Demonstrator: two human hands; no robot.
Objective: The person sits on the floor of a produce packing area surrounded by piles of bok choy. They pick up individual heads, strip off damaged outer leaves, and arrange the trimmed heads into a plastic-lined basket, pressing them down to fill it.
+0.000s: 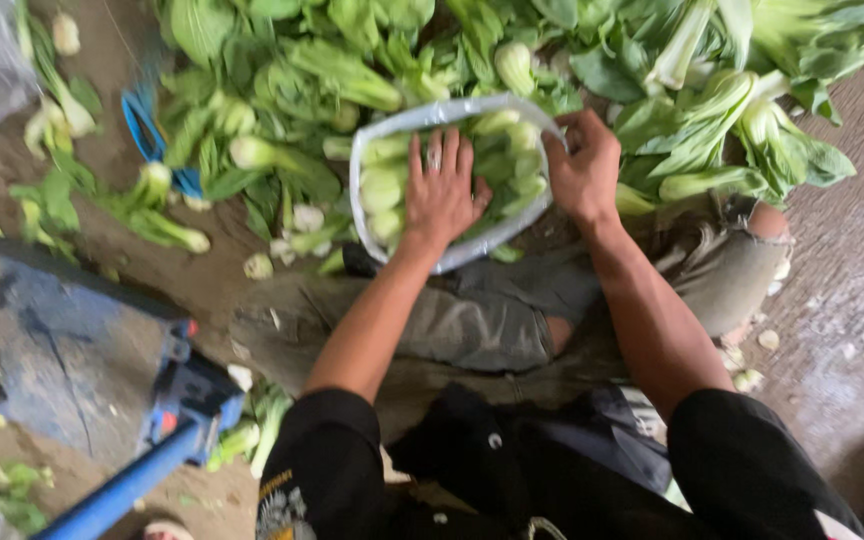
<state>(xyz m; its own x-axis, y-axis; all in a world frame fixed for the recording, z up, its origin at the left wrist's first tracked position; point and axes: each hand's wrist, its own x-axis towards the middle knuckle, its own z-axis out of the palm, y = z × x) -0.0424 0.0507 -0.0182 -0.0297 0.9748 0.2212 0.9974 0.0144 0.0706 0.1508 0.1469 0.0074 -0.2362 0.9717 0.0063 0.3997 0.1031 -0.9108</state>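
A clear plastic bag (404, 122) lies open in front of my knees, packed with pale green bok choy (384, 185). My left hand (439, 192) rests flat on the greens inside the bag, fingers spread, with a ring on one finger. My right hand (584, 168) grips the bag's right rim, fingers curled over the plastic edge. Both forearms reach forward from black sleeves.
A big heap of loose bok choy (292, 80) covers the ground beyond the bag, with more to the right (752, 130). A blue platform scale (62, 340) with a blue post (132, 480) stands at the lower left. A blue strap (147, 135) lies among scattered trimmings.
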